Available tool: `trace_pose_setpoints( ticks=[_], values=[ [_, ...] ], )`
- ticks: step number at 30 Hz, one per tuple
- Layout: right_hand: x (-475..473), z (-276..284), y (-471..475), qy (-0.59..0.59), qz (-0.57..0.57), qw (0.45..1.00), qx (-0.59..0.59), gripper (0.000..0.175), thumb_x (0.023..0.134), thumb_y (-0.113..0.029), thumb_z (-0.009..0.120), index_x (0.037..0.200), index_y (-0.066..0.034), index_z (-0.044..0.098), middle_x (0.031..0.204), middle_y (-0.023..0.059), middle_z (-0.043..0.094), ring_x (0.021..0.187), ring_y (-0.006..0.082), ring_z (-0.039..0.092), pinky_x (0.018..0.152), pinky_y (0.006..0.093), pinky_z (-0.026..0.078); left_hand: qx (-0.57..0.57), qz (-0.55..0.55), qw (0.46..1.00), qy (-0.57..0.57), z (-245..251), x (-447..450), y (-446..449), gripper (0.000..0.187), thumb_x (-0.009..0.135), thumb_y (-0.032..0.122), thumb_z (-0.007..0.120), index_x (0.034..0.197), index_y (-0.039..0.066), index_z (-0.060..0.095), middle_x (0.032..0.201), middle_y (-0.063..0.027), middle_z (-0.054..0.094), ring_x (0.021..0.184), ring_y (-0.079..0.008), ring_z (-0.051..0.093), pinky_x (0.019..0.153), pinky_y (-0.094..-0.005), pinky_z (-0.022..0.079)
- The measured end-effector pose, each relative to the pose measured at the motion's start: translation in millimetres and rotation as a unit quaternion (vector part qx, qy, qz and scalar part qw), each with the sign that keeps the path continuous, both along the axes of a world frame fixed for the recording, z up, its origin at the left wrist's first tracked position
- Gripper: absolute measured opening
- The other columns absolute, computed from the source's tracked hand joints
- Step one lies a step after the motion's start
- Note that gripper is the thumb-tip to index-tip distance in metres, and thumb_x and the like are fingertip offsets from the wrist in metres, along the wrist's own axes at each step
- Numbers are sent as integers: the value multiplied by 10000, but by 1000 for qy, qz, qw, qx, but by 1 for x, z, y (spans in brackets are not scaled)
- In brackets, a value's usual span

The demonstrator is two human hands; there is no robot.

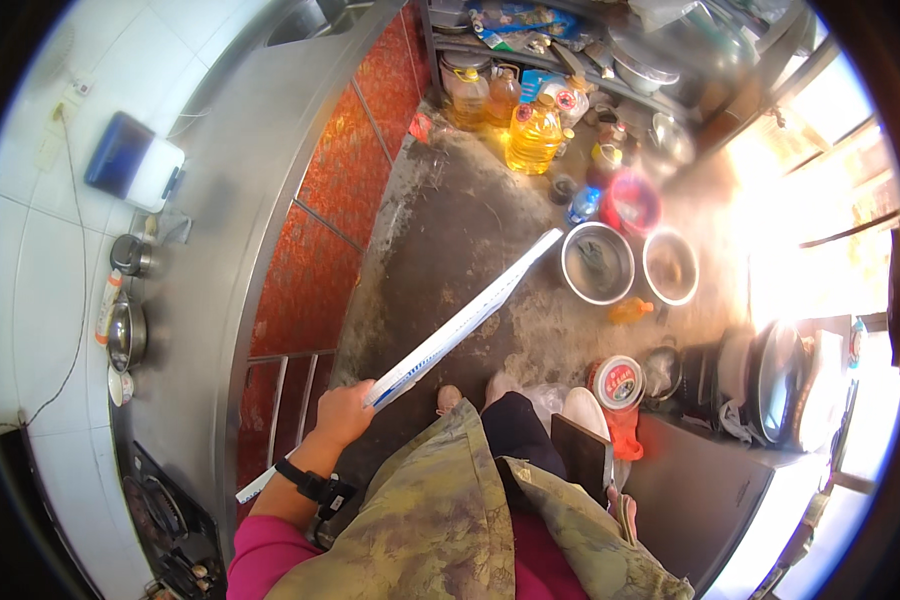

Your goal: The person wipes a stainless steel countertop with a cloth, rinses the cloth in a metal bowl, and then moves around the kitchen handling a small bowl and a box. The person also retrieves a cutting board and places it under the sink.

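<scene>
My left hand (345,412) is closed around a long, thin white panel or flat box (457,322) with blue print, seen nearly edge-on. One end points out over the floor, and the other shows behind my wrist, which wears a black strap with a small device. My right hand (621,506) is low at the right, partly hidden by the patterned apron (435,517). It grips what looks like a cleaver (581,454), whose broad dark blade hangs beside my right shoe (586,411). The handle is mostly hidden.
A steel counter (217,202) runs along the left, over red cabinet doors (307,277). On the floor stand two metal basins (598,262), a red bucket (630,202), oil jugs (534,139) and a printed tub (618,382). A metal-sided cabinet (690,480) is at the lower right.
</scene>
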State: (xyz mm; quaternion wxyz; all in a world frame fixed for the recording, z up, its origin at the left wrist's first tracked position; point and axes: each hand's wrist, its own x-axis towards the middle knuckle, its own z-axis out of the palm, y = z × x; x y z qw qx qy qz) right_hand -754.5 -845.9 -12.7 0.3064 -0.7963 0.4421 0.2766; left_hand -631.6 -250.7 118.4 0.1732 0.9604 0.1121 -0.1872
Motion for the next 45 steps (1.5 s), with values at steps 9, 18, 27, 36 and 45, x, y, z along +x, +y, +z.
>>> trace_pose_setpoints(
  ticks=[9, 18, 27, 36, 45],
  values=[
    [133, -121, -6, 48, 372, 927, 13, 516, 884, -467, 440, 791, -9, 658, 802, 238, 631, 827, 365, 624, 785, 440, 476, 65, 16, 997, 34, 32, 119, 28, 313, 718, 195, 572, 1017, 117, 623, 814, -168, 650, 774, -377, 619, 715, -482, 481],
    [317, -91, 65, -4, 173, 983, 62, 590, 781, -545, 527, 891, 16, 669, 892, 259, 634, 904, 375, 613, 810, 452, 453, 53, 138, 989, -28, 64, 231, 70, 316, 683, 162, 591, 990, 115, 652, 811, -173, 644, 771, -366, 622, 712, -446, 500],
    [481, -26, 116, 53, 294, 954, -25, 542, 739, -515, 618, 918, -5, 658, 963, 212, 641, 935, 349, 611, 794, 420, 476, 14, 212, 973, -94, 57, 317, 118, 320, 675, 140, 579, 986, 127, 656, 789, -170, 635, 725, -371, 613, 678, -429, 500],
    [580, -126, 78, 34, 308, 947, 88, 619, 730, -567, 613, 997, -8, 626, 1025, 207, 627, 1004, 339, 590, 854, 420, 460, 16, 242, 963, -117, 60, 459, 139, 341, 663, 128, 574, 994, 117, 652, 818, -166, 638, 746, -365, 614, 683, -411, 496],
    [675, -101, 111, 102, 207, 973, 11, 575, 713, -540, 670, 978, -30, 642, 987, 202, 648, 968, 336, 611, 830, 411, 472, 23, 239, 966, -100, 27, 580, 151, 342, 668, 143, 552, 992, 125, 657, 869, -164, 642, 793, -364, 614, 715, -409, 497]
  ],
)
